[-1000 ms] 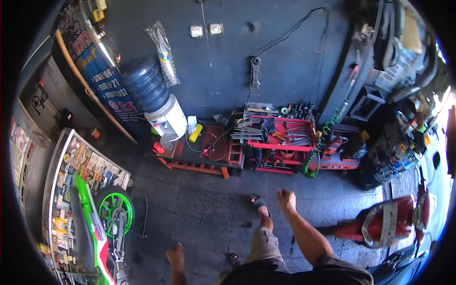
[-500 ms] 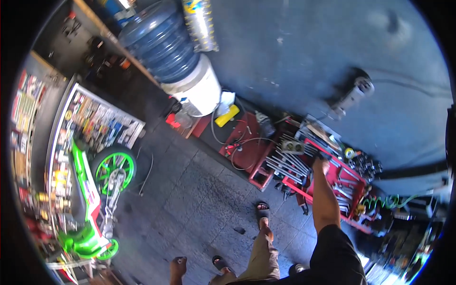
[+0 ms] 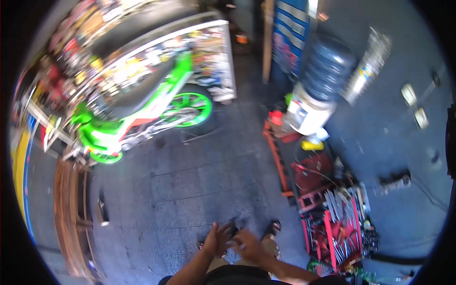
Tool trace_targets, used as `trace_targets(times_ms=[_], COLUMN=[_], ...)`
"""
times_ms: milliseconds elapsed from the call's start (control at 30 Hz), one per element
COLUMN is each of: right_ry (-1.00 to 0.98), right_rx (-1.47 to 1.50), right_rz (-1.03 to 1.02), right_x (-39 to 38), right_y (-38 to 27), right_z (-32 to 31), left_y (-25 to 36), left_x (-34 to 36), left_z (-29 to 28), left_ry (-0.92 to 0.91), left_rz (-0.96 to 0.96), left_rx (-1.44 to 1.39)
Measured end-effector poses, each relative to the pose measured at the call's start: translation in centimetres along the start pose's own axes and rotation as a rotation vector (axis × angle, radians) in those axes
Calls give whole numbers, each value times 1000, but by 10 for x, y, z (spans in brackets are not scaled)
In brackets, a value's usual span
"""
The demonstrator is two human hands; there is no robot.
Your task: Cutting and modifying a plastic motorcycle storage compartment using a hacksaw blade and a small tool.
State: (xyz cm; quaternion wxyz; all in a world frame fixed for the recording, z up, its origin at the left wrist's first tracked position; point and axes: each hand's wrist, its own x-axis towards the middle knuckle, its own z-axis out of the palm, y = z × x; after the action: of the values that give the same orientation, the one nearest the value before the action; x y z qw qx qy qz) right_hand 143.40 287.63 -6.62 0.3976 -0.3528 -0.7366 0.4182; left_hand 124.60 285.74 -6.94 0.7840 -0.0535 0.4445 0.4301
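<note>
My left hand (image 3: 217, 242) and my right hand (image 3: 250, 248) are close together in front of my body, above the floor. The left has its fingers partly bent, one pointing up. My right hand is curled, with its fingertips toward the left. A small dark shape (image 3: 232, 228) shows between them; blur hides what it is and how each hand grips it. To the right stands a red tool tray (image 3: 327, 237) full of wrenches and other metal tools, apart from both hands.
A green motorcycle (image 3: 142, 118) stands at the left before a glass display case (image 3: 230, 61). A wooden bench (image 3: 66, 209) runs along the left. A water dispenser (image 3: 311, 114) with a blue bottle (image 3: 330, 66) is at the back right, near a red-and-black low bench (image 3: 278, 161).
My right hand has come out of the tool tray and met my left hand in front of me. My view has turned left, so the motorcycle and wooden bench show more fully.
</note>
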Motion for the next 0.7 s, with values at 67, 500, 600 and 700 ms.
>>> trace_targets(times_ms=[67, 500, 600, 700], right_ry=[-254, -1037, -1328, -1493], right_rx=[55, 229, 171, 52], right_rz=[123, 28, -3, -90], right_x=[24, 167, 183, 168], right_y=[-70, -243, -248, -262], right_z=[96, 529, 635, 768], left_y=[20, 133, 114, 128], left_x=[-15, -348, -358, -436], left_z=[-84, -407, -468, -509], left_ry=[-420, 326, 689, 841], left_rz=[-49, 911, 1000, 1142], left_rx=[-264, -137, -155, -425])
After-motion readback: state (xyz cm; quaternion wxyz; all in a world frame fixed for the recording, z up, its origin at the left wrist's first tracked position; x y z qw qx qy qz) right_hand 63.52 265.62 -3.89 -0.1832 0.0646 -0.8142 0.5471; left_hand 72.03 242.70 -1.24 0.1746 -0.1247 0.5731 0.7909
